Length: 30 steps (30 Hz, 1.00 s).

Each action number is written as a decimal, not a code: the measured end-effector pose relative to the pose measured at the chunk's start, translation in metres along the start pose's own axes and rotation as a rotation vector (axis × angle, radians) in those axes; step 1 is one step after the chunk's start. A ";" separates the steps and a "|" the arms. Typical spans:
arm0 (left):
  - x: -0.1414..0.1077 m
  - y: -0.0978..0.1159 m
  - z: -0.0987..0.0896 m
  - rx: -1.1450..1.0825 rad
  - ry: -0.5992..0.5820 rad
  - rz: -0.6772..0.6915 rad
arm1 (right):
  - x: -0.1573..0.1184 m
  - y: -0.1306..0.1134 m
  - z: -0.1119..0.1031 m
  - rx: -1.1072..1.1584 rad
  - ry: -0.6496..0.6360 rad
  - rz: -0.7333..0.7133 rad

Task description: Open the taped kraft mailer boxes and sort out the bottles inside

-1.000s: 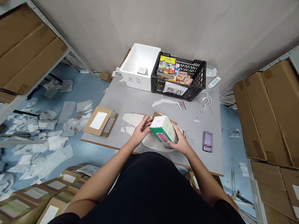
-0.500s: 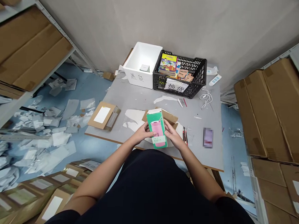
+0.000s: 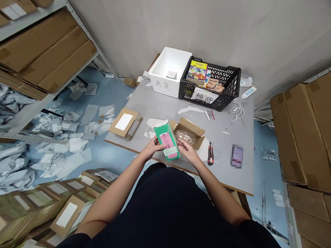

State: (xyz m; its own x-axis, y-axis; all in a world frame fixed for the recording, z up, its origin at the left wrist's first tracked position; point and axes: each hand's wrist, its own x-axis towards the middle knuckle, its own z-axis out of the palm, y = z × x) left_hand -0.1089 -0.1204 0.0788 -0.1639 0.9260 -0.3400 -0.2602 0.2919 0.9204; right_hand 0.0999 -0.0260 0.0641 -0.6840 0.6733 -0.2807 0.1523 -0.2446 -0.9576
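Note:
Between my hands is a green product box (image 3: 167, 141) with a pink cup-like item printed on its front, tilted to the left above the table's front edge. My left hand (image 3: 153, 148) grips its left side, the thumb lying across the front. On the other side, my right hand (image 3: 186, 150) holds the right edge with its fingers. Just behind the box stands an opened cardboard carton (image 3: 199, 131) with bubble wrap (image 3: 185, 136) inside. A red and black box cutter (image 3: 210, 154) lies to the right of my right hand.
A taped carton (image 3: 125, 123) sits at the table's left. At the back stand a white foam box (image 3: 164, 87) and a black crate (image 3: 223, 97) holding books (image 3: 197, 72). A blurred-out phone-like object (image 3: 236, 156) and a white cable (image 3: 237, 111) lie right. Shelves of cartons flank the table.
The green box has tilted further left and moved left of the opened carton, whose bubble wrap now shows. Both hands have moved with it. My view has shifted slightly left.

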 end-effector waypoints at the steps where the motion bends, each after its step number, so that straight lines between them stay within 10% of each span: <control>1: -0.001 -0.002 -0.004 0.029 -0.005 0.029 | 0.003 -0.002 0.003 -0.044 0.013 -0.050; 6: -0.005 -0.009 -0.024 0.201 -0.059 0.074 | 0.018 -0.048 0.013 -0.484 0.048 -0.374; 15: -0.006 -0.006 -0.065 0.283 -0.190 0.033 | 0.075 -0.124 0.037 -1.085 -0.447 -0.479; 30: 0.032 -0.044 -0.117 0.537 -0.195 0.170 | 0.081 -0.075 0.094 -1.435 -0.492 -0.471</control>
State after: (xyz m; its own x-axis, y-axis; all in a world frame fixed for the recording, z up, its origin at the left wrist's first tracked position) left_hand -0.2143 -0.1319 0.0043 0.0298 0.9824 -0.1843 0.2804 0.1688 0.9449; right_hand -0.0342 -0.0187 0.1196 -0.9731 0.1444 -0.1794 0.1929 0.9368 -0.2919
